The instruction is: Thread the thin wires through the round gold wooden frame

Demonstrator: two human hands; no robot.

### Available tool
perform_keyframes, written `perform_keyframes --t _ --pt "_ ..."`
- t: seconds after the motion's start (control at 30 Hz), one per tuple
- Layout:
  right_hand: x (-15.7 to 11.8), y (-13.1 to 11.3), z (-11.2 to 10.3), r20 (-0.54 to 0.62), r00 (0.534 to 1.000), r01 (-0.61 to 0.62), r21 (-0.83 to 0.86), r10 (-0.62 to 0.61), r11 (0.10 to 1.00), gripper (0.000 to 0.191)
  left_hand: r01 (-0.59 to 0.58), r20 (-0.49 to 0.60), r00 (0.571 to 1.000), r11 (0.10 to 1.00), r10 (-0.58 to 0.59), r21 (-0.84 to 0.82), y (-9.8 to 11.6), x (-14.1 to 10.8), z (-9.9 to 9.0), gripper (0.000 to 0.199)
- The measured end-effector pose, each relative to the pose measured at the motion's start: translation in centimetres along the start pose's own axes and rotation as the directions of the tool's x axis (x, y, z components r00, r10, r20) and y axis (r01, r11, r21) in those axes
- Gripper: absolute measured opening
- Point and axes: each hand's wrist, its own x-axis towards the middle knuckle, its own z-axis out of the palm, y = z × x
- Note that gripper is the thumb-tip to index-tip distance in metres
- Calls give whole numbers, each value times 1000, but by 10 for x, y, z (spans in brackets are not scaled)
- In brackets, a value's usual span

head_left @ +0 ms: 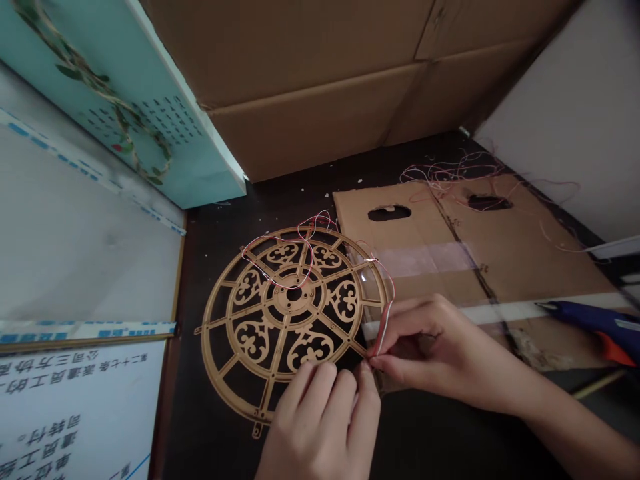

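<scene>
A round gold openwork frame (294, 300) lies flat on the dark table (200, 267). A thin red and white wire (311, 257) loops over its far and middle parts and runs down its right side to my hands. My right hand (435, 353) pinches the wire between thumb and fingers at the frame's right edge. Right beside it, my left hand (325, 417) is curled over the frame's near right edge, fingers closed and thumb hidden; what it grips there is too small to make out.
Flattened cardboard (415, 233) with cut holes lies to the right, tangled red and white wires (450, 175) at its far edge. A blue glue gun (595, 323) rests at the far right. Printed panels stand left; a cardboard wall (310, 73) stands behind.
</scene>
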Motion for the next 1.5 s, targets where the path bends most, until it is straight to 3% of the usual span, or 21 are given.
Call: perform_keyframes --t 0.23,0.43,0.6,0.77,1.07,1.5 --pt "0 -8 0 23 999 44 -145 -41 988 16 17 -38 999 1000 -17 12 0 -1 3 23" --pt "1 -4 4 -35 996 73 -112 -78 991 10 19 -85 996 1000 -17 20 2 1 4 25" --pt "3 0 3 -94 994 40 -68 -46 997 5 7 -59 998 1000 -6 9 1 -1 3 26" --pt "1 -2 3 -81 996 13 -118 -23 993 8 -12 -51 999 1000 12 11 0 -5 4 26" --pt "-1 -8 5 -81 993 75 -191 -91 979 15 -17 -56 998 1000 18 19 3 -8 8 24" --pt "6 7 9 -175 984 -29 53 37 998 8 23 -115 993 999 -19 35 2 -15 16 29"
